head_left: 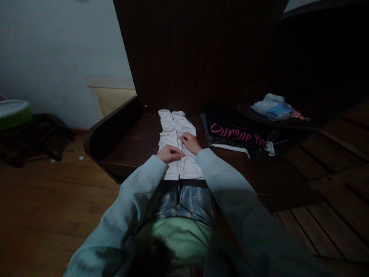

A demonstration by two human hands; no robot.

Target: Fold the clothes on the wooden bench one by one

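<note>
A white shirt (188, 166) lies spread on the dark wooden bench in front of me, with a seam or opening running down its middle and its far part creased. My left hand (169, 154) rests on the near left part, its fingers pressed together on the cloth beside the middle line. A little farther away, my right hand (190, 142) bends over the right half, thumb and fingers closed on the cloth at the middle line. The cloth between the fingertips is too small and dim to make out clearly.
Right of the shirt is a stack of dark folded clothes (225, 132) with pink lettering. A plastic packet (272, 107) lies on a dark round tray behind it. The wooden bench (127, 144) has a raised left side. A green-and-white tub (15, 114) stands far left.
</note>
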